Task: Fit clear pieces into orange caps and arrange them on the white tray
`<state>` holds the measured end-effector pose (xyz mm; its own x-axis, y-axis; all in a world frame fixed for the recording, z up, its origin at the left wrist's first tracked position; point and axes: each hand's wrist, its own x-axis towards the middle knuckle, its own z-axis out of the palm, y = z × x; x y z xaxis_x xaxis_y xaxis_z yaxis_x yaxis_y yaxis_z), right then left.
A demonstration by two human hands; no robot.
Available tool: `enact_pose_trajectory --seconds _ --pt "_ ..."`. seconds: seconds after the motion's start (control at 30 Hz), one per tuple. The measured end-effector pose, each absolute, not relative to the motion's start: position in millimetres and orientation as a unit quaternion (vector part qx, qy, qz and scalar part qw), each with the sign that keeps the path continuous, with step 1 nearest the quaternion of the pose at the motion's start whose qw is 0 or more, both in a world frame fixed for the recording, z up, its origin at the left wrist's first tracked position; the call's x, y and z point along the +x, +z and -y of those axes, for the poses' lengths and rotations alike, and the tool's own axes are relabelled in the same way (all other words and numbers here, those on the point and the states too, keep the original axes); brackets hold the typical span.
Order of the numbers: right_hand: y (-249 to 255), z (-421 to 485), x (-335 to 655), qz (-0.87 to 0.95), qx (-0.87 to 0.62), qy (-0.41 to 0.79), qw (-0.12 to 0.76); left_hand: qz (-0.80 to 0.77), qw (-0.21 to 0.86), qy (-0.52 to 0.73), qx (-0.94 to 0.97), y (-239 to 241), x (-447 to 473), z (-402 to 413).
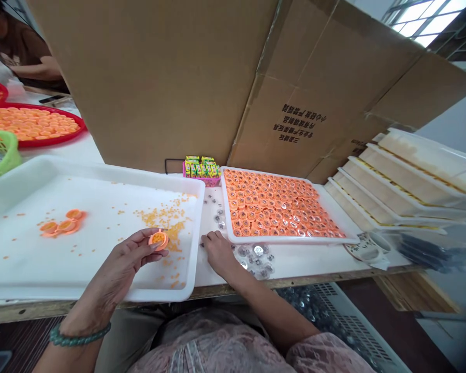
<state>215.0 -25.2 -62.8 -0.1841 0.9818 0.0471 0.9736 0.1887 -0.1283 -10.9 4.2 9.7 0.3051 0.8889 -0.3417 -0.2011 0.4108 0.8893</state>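
My left hand (134, 254) pinches a small round orange case (159, 239) by its rim, over the right end of the large white tray (101, 293). Yellow-orange pellets fill the case. Loose pellets (166, 220) lie scattered in the tray below, and a few more orange cases (64, 226) rest on its left side. My right hand (217, 254) is down on the table between two trays, its fingertips drawn together at a tiny dark piece; whether they grip it is hard to see. Clear round discs (258, 254) and small printed pieces lie beside that hand.
A second white tray (291, 240) holds rows of filled orange cases. Behind are a pink basket (213, 182) of small yellow-green packs and a tall cardboard sheet (171, 77). Stacked trays (396, 191) stand right. A red tray (54, 139) and another person (27, 52) are left.
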Motion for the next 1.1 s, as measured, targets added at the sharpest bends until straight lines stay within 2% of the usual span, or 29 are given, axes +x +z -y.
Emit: enact_pose_trajectory --seconds 0.3,0.37,0.43,0.57,0.67,0.87,1.1 --pt "-65 74 233 0.748 -0.659 0.046 0.072 -0.447 0.696 0.386 0.409 4 -12 -6" --pt "-65 75 234 0.747 -0.650 0.075 0.123 -0.448 0.692 0.390 0.411 3 -12 -6" --pt "-66 75 235 0.729 -0.639 0.130 0.209 -0.450 0.690 0.391 0.411 3 -12 -6" --pt "-74 71 238 0.604 -0.638 0.304 0.368 -0.460 0.684 0.390 0.411 3 -11 -6" --pt "-80 72 244 0.517 -0.643 0.396 0.403 -0.465 0.680 0.388 0.413 3 -11 -6" --pt "-77 75 250 0.489 -0.642 0.419 0.417 -0.466 0.680 0.380 0.420 1 -10 -6" --pt "-46 73 241 0.429 -0.512 0.530 0.522 -0.462 0.675 0.376 0.435 2 -8 -4"
